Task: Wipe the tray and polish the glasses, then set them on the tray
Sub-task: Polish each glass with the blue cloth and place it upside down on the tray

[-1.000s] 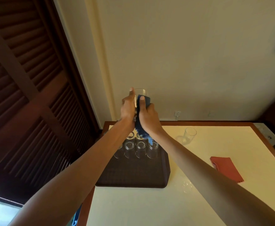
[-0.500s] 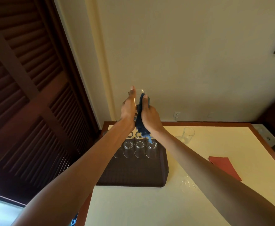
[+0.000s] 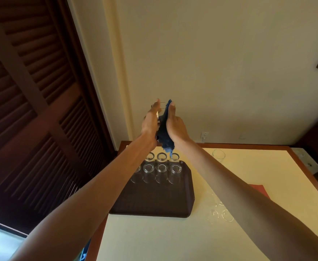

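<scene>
A cream worktop (image 3: 173, 242) stands against a cream wall (image 3: 211, 72). Seven upturned glasses (image 3: 161, 167) are counted on its far-left tray (image 3: 154, 202). Above it, one raised glass (image 3: 161, 108) is gripped by left hand (image 3: 150, 123) fingers, and one blue cloth (image 3: 163, 132) is clasped against it by the right hand (image 3: 175, 127).

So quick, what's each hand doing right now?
Left hand: holds the glass.
Right hand: grips the blue cloth against it.

Likely hospitality service room: louvred door (image 3: 31, 113), glasses (image 3: 161, 168) on tray (image 3: 154, 201), table (image 3: 258, 178).

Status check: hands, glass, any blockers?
Left hand holds glass up; right hand presses blue cloth on it. Two rows of glasses on tray. Loose glasses on table, nothing blocking.
</scene>
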